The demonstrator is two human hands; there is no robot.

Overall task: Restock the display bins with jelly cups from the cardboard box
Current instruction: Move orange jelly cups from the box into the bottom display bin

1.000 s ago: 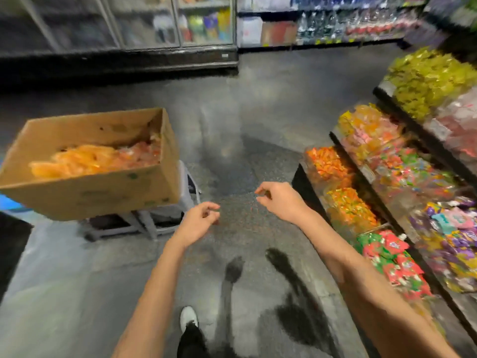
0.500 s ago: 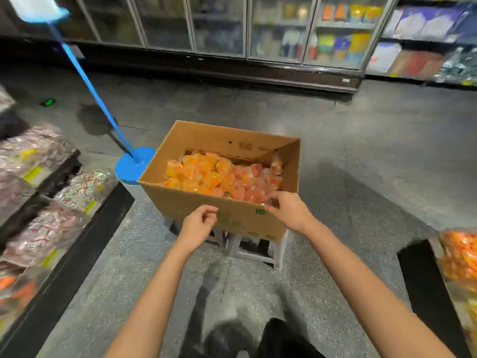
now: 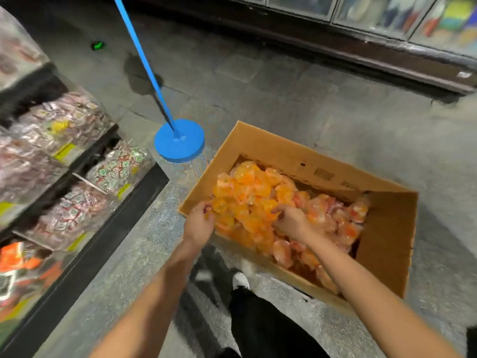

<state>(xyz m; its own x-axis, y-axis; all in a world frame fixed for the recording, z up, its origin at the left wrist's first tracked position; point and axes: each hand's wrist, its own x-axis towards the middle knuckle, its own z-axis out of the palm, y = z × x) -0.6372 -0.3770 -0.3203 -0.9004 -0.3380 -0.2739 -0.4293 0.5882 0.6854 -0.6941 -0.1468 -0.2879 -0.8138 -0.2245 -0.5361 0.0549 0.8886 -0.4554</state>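
While we're leaning over the cardboard box (image 3: pixel 387 236), both of our hands are down in the pile of jelly cups (image 3: pixel 260 202). Our left hand (image 3: pixel 200 220) sits at the box's near-left corner, right by the rim, with its fingers curled around an orange cup at the edge of the pile. Our right hand (image 3: pixel 290 223) is further in, around the middle of the heap, fingers bent and digging into the cups. It's a bit blurry, but it looks like it's grabbing a few of them rather than just resting there.

The box is open on top and pretty full: the cups are mostly orange toward the left side and more pinkish-red toward the right. It sits raised off the floor (image 3: pixel 284 99) on something we can only see a sliver of underneath.

Off to our left are the display bins (image 3: pixel 77 182), clear tubs stacked in tiers on a dark shelf, loaded with wrapped candy in pink, green-and-white and orange. A blue round base (image 3: pixel 179 140) with a blue pole (image 3: pixel 139 50) slanting up from it stands on the floor between the bins and the box. Glass-door coolers (image 3: pixel 387 11) run along the far wall. Our black trouser leg (image 3: pixel 263 329) and a white shoe (image 3: pixel 240 280) show below the box.
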